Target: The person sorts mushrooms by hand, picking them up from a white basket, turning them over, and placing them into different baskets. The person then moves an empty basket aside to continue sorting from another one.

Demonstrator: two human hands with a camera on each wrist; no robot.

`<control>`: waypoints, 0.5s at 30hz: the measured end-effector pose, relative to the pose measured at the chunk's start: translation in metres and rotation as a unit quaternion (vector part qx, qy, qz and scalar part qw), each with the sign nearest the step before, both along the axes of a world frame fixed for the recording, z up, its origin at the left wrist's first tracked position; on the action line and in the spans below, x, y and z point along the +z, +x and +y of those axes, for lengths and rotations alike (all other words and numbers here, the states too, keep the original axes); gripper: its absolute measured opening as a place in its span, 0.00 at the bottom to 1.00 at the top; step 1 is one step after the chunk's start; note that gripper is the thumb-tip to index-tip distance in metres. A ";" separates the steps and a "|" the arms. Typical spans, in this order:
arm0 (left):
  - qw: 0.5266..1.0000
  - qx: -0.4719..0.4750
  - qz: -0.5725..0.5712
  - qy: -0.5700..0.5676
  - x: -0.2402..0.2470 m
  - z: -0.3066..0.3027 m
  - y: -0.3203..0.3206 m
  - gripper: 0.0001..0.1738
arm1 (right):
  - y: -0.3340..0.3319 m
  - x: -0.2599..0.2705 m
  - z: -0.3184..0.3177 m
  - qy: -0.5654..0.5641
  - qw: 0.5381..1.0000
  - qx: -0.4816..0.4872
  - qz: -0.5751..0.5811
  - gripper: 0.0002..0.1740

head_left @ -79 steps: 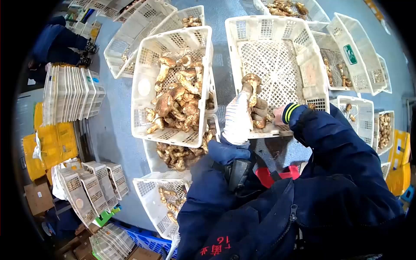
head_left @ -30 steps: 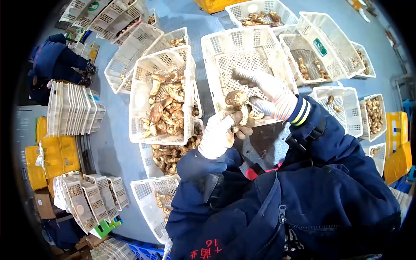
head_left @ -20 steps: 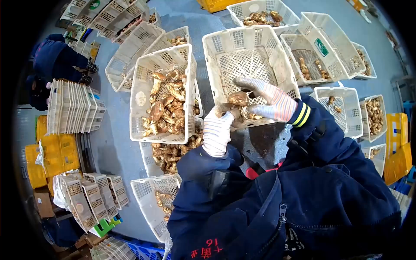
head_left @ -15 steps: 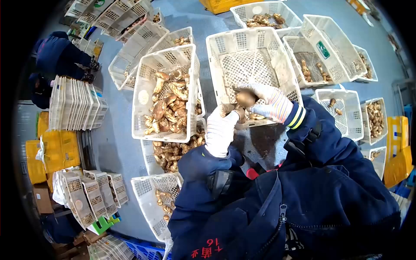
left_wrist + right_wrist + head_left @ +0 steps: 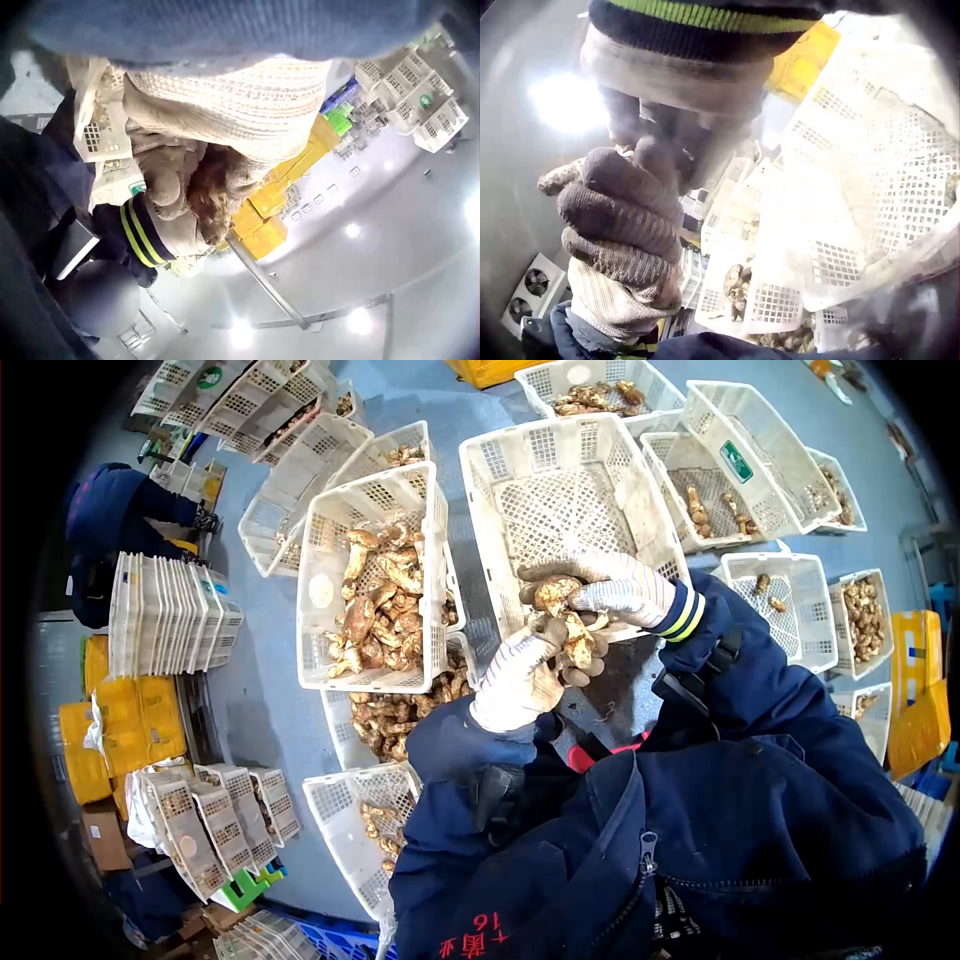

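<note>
Over the near rim of the large white crate (image 5: 505,585), both gloved hands are on a brown-capped mushroom (image 5: 556,594) with a pale stem. My left hand (image 5: 520,678) grips the stem from below, its dark-palmed fingers curled around it. From the right, my right hand (image 5: 625,588) pinches the cap between thumb and fingers. In the left wrist view, the mushroom (image 5: 208,199) shows brown and rough between the two gloves. The right wrist view shows the curled fingers (image 5: 619,217) of the left hand; there the mushroom is mostly hidden.
To the left stands a crate (image 5: 320,630) heaped with mushrooms, above another full crate (image 5: 345,735). More white crates with some mushrooms, such as this one (image 5: 780,610), stand at right and behind. Stacked crates (image 5: 165,615) and a bending person (image 5: 120,510) are at far left.
The right hand has risen from the crate's near wall to the mushroom's cap. The left hand keeps hold of the mushroom, now nearer the body. Half a second ago the cap looked smoother and more turned.
</note>
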State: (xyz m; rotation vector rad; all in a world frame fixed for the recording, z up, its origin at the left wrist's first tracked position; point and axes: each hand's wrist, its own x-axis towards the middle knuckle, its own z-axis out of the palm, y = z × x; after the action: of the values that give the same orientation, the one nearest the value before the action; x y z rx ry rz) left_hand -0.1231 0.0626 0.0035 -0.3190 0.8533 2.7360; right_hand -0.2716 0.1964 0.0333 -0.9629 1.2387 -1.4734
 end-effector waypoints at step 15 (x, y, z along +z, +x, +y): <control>0.993 0.011 0.033 0.115 -0.007 0.016 0.002 0.31 | 0.000 -0.003 -0.002 -0.046 0.999 0.015 -0.013 0.31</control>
State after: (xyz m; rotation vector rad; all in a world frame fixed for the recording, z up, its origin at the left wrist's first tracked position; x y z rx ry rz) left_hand -0.1212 0.0789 -0.0037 -0.1949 0.5444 2.8424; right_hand -0.2721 0.1949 0.0300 -1.0158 1.1411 -1.5269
